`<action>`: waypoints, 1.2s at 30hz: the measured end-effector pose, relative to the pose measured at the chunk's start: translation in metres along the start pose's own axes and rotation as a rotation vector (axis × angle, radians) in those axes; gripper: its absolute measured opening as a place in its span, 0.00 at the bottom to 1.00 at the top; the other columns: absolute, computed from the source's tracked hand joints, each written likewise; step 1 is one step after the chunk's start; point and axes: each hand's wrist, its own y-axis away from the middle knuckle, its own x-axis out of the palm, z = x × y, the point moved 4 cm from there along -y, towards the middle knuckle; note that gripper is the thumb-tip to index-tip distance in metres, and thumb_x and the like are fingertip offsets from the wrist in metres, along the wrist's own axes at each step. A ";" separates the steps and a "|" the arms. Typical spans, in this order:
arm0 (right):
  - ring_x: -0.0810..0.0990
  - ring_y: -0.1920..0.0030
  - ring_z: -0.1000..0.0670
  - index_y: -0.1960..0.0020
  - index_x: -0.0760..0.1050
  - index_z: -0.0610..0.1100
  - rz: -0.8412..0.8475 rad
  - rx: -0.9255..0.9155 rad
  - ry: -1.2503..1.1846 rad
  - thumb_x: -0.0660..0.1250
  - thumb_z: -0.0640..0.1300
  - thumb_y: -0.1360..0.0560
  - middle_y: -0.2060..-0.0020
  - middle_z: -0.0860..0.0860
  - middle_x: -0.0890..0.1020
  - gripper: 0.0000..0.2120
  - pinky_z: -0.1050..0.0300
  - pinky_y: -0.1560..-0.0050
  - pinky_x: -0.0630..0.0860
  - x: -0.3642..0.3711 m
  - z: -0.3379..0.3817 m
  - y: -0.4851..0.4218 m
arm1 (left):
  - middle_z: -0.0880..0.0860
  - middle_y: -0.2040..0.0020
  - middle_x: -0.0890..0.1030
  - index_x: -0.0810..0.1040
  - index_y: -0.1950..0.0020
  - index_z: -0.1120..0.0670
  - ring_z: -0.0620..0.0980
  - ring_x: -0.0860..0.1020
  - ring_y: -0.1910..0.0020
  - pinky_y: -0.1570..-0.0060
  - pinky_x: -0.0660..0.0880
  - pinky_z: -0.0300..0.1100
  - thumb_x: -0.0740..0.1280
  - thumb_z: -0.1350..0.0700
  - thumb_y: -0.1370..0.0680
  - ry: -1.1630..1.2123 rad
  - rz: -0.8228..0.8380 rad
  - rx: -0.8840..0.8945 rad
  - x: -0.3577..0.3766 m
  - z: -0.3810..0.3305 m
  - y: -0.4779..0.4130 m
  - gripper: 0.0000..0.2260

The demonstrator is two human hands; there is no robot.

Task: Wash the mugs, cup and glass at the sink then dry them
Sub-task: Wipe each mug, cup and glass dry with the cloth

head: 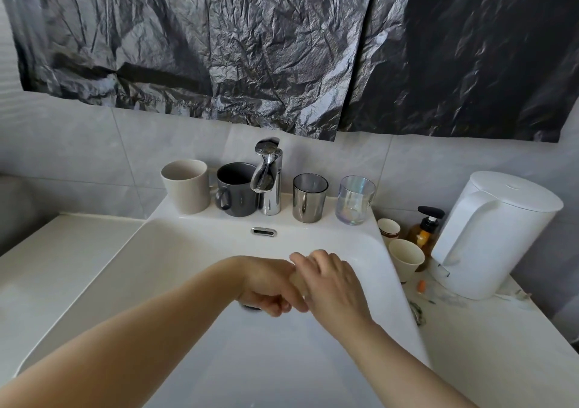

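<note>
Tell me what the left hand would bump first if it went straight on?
The right hand: the left hand points at it over the sink, and they seem to touch.

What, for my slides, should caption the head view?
Left hand and right hand meet over the sink; beige mug, grey mug, cup and glass flank the tap.

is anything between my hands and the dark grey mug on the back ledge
Nothing lies between the left hand or right hand and the dark grey mug across the basin. Only the tap stands close at the mug's right, its spout overlapping that rim in view, so the handle side looks freer.
</note>
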 end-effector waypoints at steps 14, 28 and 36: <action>0.73 0.61 0.45 0.57 0.74 0.45 0.387 0.412 -0.264 0.59 0.42 0.28 0.60 0.48 0.79 0.05 0.60 0.67 0.65 -0.002 -0.006 -0.014 | 0.54 0.54 0.82 0.76 0.51 0.56 0.55 0.81 0.57 0.67 0.62 0.40 0.64 0.63 0.28 -1.423 -0.811 0.234 -0.004 -0.019 -0.027 0.08; 0.53 0.78 0.52 0.69 0.55 0.47 0.598 0.865 -1.383 0.59 0.33 0.31 0.78 0.52 0.57 0.16 0.62 0.75 0.50 0.002 0.010 0.011 | 0.49 0.80 0.66 0.70 0.74 0.53 0.50 0.65 0.82 0.74 0.56 0.35 0.66 0.62 0.41 -1.736 -0.893 0.921 -0.008 -0.024 -0.017 0.06; 0.68 0.70 0.53 0.52 0.69 0.43 0.554 0.773 -1.206 0.68 0.41 0.28 0.64 0.50 0.72 0.09 0.62 0.71 0.65 0.016 0.001 0.019 | 0.55 0.49 0.79 0.67 0.40 0.55 0.54 0.78 0.54 0.62 0.69 0.43 0.67 0.54 0.25 -0.891 -0.622 0.016 -0.009 0.019 -0.015 0.17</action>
